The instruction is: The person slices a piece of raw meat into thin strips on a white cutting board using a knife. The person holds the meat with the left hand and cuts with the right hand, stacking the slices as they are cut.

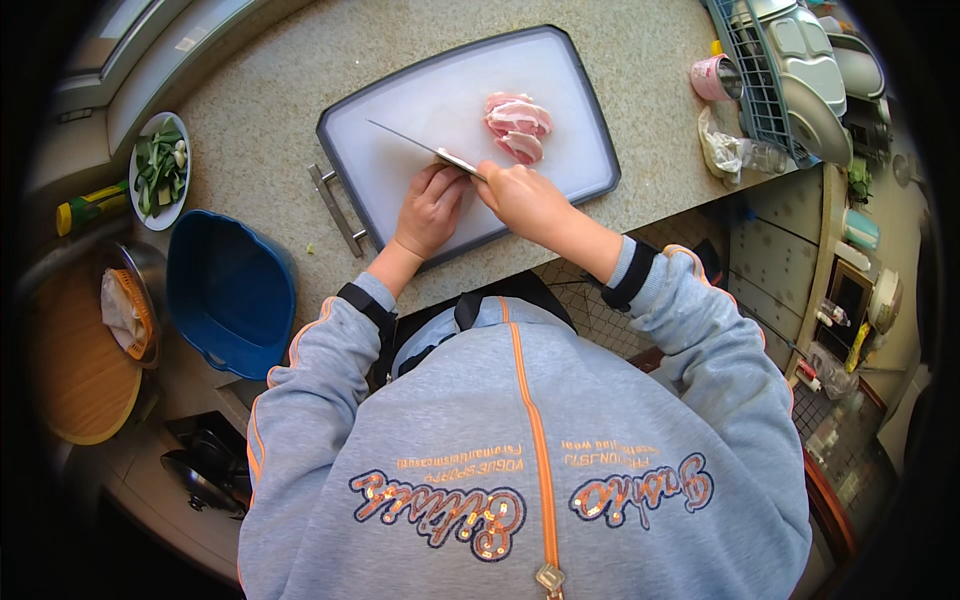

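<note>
On the granite-look counter lies a white cutting board [420, 97] with a dark rim and a metal handle at its left end. My right hand [525, 202] is closed around the handle of a kitchen knife [405, 137], whose blade points up and left over the board. Beside the blade, my left hand [433, 208] rests with bent fingers on a piece of meat, mostly hidden under the fingers; only a pale bit shows at the blade. Sliced raw meat [519, 126] lies in a small heap on the board, above my right hand.
Left of the board stand a blue plastic basin [229, 292] and a white plate of cut green vegetables [160, 171]. A round wooden board [75, 360] is at the far left. At upper right are a blue dish rack [765, 82], a pink can [709, 79] and a glass jar [763, 156].
</note>
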A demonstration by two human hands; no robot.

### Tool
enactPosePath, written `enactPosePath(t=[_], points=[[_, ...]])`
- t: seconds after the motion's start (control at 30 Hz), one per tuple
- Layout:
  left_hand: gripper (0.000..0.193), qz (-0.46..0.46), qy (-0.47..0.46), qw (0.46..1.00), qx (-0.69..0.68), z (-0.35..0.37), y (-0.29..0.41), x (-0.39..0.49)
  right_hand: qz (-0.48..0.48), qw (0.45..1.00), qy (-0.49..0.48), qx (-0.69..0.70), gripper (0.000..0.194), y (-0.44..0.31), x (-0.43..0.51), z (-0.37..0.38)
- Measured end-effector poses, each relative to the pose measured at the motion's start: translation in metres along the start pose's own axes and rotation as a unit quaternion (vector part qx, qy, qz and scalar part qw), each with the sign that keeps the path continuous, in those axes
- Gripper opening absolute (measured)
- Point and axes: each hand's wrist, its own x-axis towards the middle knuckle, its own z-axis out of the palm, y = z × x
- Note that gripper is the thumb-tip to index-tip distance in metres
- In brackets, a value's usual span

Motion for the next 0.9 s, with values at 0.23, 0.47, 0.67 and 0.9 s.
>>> enactPosePath(t=[0.23, 0.47, 0.67, 0.9], points=[[0.026, -0.003, -0.006, 1.0, 0.001, 0.0, 0.0, 0.0, 0.044, 0.999, -0.014, -0.016, 0.023, 0.01, -0.035, -0.015], [0.027, -0.001, -0.006, 1.0, -0.013, 0.001, 0.0, -0.001, 0.035, 0.999, 0.005, -0.007, 0.023, 0.006, -0.014, 0.0], [0.029, 0.001, -0.012, 1.0, -0.009, 0.0, -0.001, -0.001, 0.058, 0.998, 0.004, -0.013, 0.022, 0.009, -0.03, -0.003], [0.023, -0.002, -0.017, 0.999, -0.028, -0.001, 0.0, 0.0, 0.038, 0.999, 0.03, 0.01, 0.023, 0.009, -0.002, 0.015]])
